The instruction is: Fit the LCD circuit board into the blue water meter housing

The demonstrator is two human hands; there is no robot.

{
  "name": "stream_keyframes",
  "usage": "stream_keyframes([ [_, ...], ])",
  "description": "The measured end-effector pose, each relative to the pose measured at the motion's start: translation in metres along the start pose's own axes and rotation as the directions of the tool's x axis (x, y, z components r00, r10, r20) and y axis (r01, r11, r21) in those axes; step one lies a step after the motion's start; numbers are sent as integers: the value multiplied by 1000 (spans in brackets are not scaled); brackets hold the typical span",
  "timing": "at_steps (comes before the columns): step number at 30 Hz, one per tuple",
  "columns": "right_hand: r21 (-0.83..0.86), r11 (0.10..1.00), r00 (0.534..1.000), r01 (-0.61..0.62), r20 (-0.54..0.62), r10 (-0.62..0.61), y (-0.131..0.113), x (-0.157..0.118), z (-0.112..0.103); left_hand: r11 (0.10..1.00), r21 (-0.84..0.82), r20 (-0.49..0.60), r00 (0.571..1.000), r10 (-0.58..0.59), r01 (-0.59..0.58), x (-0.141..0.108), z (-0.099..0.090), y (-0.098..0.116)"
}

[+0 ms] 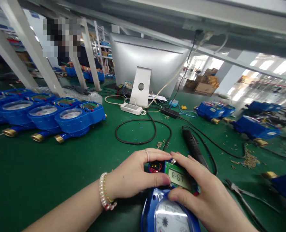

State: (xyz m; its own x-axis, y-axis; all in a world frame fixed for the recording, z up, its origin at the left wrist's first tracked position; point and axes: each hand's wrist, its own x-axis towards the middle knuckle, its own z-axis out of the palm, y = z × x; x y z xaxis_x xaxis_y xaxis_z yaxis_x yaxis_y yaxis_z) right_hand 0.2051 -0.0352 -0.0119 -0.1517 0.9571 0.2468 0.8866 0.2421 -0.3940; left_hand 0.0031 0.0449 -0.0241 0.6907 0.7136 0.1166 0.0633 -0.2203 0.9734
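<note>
A blue meter point(147, 206) with a round clear dial lies at the bottom centre. Its green circuit board carries a small display point(180, 178) with dark characters, and red wires show in a recess beside it. My left hand point(135, 174) wraps the meter's upper left part, thumb on the board's edge and fingers along the far edge. From the right, my right hand point(205, 190) grips the same meter, its thumb between display and dial and its fingers over the far right side. Both hands' fingertips nearly meet at the top.
Several blue meters point(70, 119) line the left; more point(254, 127) stand right. A black electric screwdriver point(193, 145), pliers point(239, 190), loose screws point(249, 159) and cables lie on the green table point(92, 164). A monitor point(147, 61) stands behind. A person point(84, 58) is beyond the posts.
</note>
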Motion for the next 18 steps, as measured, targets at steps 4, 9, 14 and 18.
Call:
stream_keyframes([
  [4, 299, 954, 999, -40, 17, 36, 6, -12, 1, 995, 40, -80, 993, -87, 90, -8, 5, 1],
  [9, 574, 788, 968, -225, 36, 250, 13, -29, 12, 988, 48, -139, 981, -136, 144, -14, 11, 3],
  [14, 768, 593, 958, -242, 94, 269, 20, -43, 25, 982, 69, -153, 974, -165, 177, -17, 15, -1],
  [18, 763, 582, 945, -282, 115, 308, 12, -45, 22, 976, 83, -161, 969, -187, 202, -18, 17, -1],
])
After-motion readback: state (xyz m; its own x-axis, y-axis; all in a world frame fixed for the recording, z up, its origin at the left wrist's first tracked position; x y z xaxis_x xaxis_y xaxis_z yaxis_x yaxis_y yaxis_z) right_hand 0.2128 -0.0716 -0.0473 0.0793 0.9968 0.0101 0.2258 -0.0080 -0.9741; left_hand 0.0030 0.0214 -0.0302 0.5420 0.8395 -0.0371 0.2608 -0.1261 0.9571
